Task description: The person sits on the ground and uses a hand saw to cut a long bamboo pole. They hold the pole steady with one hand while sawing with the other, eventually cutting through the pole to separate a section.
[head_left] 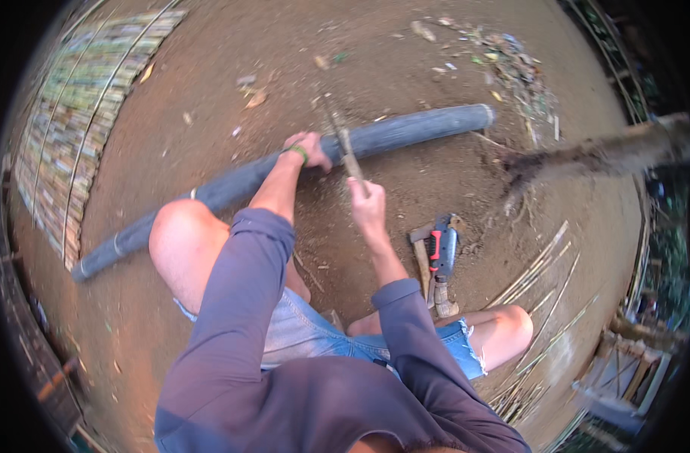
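A long, thick, dark grey bamboo pole (235,181) lies slantwise across the ground before my knees. My left hand (307,149) is closed around it near its middle. In my right hand (368,200) is a knife (347,151) with a long pale wooden handle and a thin dark blade. My fist grips the handle's lower end, and the knife crosses over the pole just right of my left hand. Its blade points away from me and is smeared by motion. Whether it touches the pole, I cannot tell.
By my right knee lie a hatchet (422,260) and a dark tool with a red grip (435,249). Thin split strips (534,272) are spread at the right. A tree trunk (609,149) with roots stands beyond. A slatted bamboo panel (96,98) lies far left.
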Motion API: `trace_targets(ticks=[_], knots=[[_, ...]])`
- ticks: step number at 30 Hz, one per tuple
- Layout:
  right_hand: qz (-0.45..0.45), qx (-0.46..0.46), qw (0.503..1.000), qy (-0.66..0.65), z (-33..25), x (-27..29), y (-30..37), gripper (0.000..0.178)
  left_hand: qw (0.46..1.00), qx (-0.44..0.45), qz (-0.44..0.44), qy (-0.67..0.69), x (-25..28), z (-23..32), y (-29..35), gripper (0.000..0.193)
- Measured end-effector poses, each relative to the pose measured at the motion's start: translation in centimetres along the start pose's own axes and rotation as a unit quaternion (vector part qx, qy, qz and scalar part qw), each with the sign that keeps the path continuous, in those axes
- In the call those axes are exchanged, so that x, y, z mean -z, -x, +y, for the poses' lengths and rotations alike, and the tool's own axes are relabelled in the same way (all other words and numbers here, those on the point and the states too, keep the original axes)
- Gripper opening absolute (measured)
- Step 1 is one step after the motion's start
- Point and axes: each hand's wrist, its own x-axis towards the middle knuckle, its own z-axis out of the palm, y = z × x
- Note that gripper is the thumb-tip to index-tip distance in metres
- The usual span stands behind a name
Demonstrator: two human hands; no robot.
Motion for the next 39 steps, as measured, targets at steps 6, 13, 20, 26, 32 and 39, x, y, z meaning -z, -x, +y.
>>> trace_targets(ticks=[6,13,20,26,32,39], knots=[[0.004,0.012,0.998,0.06,-2.1,1.6,5.1,0.042,0.999,-0.033,-0.03,-0.007,-0.3,0.4,3.9,0.086],[0.015,0.011,1.0,0.02,-1.6,1.9,6.9,0.043,0.997,-0.037,0.073,-0.019,-2.5,1.2,7.1,0.079],[0.004,0.071,0.997,-0.036,5.8,1.4,6.6,0.043,0.997,-0.046,0.044,-0.034,-1.6,1.5,6.8,0.077],[0.022,0.0,0.99,-0.137,-0.9,1.6,7.0,0.041,0.999,-0.032,0.013,-0.036,-1.2,0.9,6.5,0.082],[0.005,0.146,0.987,-0.066,-3.7,6.2,9.6,0.042,0.999,-0.032,0.013,-0.039,-0.9,1.1,6.5,0.084],[-0.018,0.03,0.999,0.002,2.1,6.1,9.8,0.044,0.998,-0.043,0.042,-0.03,-1.3,1.6,6.7,0.081]])
